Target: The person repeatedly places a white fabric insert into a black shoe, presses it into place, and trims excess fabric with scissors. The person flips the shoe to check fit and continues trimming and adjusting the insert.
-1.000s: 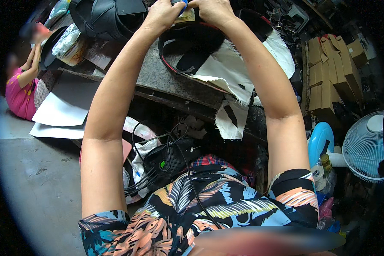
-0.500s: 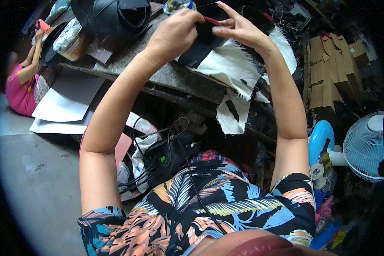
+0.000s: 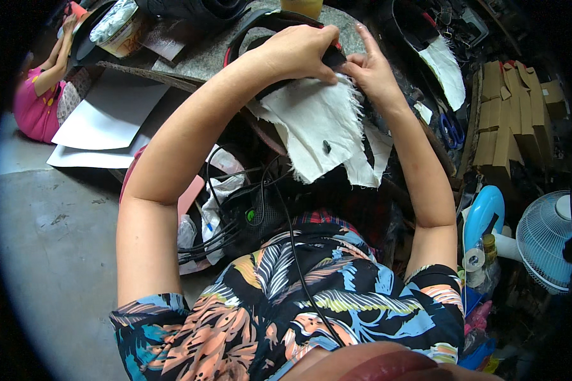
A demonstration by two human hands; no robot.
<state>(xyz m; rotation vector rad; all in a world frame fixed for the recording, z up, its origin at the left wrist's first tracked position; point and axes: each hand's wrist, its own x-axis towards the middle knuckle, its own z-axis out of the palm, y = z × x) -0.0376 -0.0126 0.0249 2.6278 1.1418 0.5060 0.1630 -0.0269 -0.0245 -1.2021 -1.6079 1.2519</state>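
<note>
My left hand (image 3: 299, 52) grips the top edge of a frayed white cloth piece (image 3: 314, 130) together with a black curved piece (image 3: 260, 28) that has a red edge. My right hand (image 3: 372, 70) pinches the same cloth and black material from the right side, fingers closed on it. The cloth hangs down over the edge of the grey worktable (image 3: 203, 57) toward my lap. Both forearms reach up from my patterned shirt.
A foil-covered tub (image 3: 117, 28) and dark shoe parts lie on the table. White sheets (image 3: 108, 120) lie at the left, near a person in pink (image 3: 41, 95). Stacked cardboard (image 3: 508, 114), blue scissors (image 3: 450, 130) and a white fan (image 3: 546, 241) stand at the right. Black cables (image 3: 235, 216) hang below.
The view has tilted down and my hands have drawn nearer, bringing the white cloth and black piece toward the table's near edge; the cloth now hangs over it.
</note>
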